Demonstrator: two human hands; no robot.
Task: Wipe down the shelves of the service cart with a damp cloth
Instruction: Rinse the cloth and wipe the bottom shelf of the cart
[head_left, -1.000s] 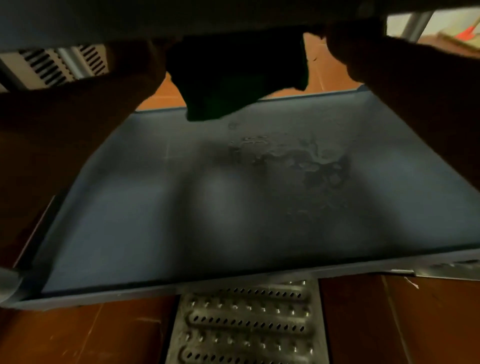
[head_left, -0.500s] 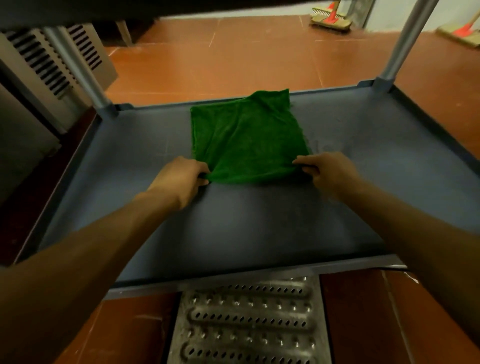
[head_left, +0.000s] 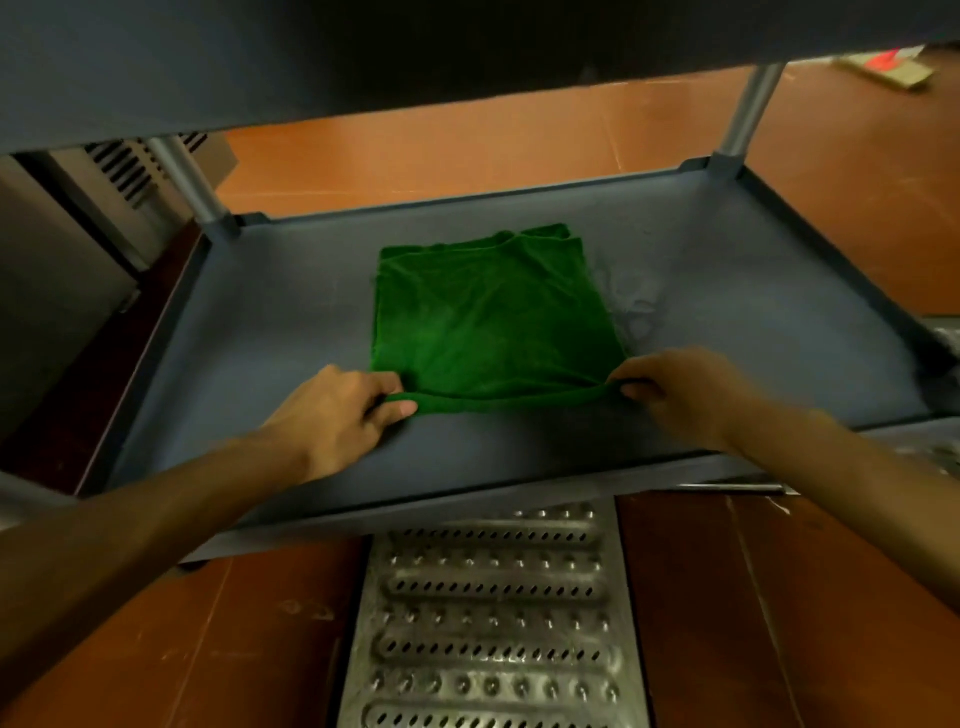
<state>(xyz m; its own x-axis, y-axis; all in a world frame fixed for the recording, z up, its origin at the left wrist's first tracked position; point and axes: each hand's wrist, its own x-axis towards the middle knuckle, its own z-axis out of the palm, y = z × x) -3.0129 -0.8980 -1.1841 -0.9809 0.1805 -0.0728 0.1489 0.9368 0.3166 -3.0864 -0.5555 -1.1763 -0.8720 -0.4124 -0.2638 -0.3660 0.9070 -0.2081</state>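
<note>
Head view: left hand (head_left: 337, 415) and right hand (head_left: 675, 389) each pinch a near corner of the cloth (head_left: 493, 322) on the shelf (head_left: 753, 322); uneven pulling could bunch it, leaving the wet patch (head_left: 631, 301) unwiped.

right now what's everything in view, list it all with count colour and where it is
cloth: 1, green, spread flat on the middle of the lower shelf
lower shelf: 1, grey-blue, centre of view
upper shelf: 1, dark underside, across the top
posts: 2, grey metal, far corners of the lower shelf
wet patch: 1, shiny, on the shelf just right of the cloth
drain grate: 1, silver, in the floor below the near edge
floor: red-brown tiles, all around
vented unit: 1, grey, far left
blurred object: red and tan, floor at top right
left hand: pinches the cloth's near left corner
right hand: pinches the cloth's near right corner
</note>
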